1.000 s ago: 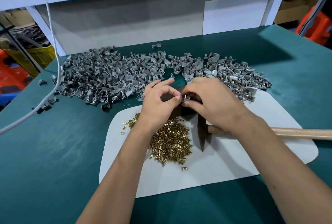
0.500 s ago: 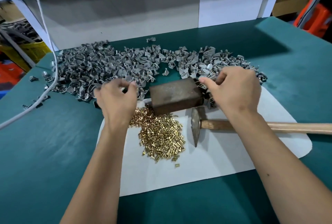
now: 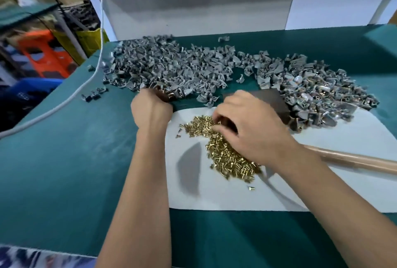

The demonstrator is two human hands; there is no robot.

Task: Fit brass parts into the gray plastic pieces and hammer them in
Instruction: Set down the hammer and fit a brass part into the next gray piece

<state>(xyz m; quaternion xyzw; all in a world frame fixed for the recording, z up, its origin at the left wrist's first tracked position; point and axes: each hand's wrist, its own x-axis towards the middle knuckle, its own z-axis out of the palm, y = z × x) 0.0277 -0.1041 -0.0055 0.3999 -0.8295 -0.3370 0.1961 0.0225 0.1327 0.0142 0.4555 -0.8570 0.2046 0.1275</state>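
A wide heap of plastic pieces (image 3: pixel 193 70) runs across the upper middle of the frame on the counter (image 3: pixel 64 160). Below it, in the centre, a sheet (image 3: pixel 214 194) lies on the counter, and a pile of brass parts (image 3: pixel 225 151) lies on the sheet. The left hand (image 3: pixel 150 110) sits at the heap's lower edge, left of the sheet's top corner. The right hand (image 3: pixel 251 130) is over the brass pile, its fingers (image 3: pixel 219 117) down among the parts. Behind that hand a block (image 3: pixel 277 102) stands against the heap's right part. A hammer handle (image 3: pixel 354 160) lies across the sheet toward the right edge. A cord (image 3: pixel 90 78) hangs down at upper left and trails over the counter.
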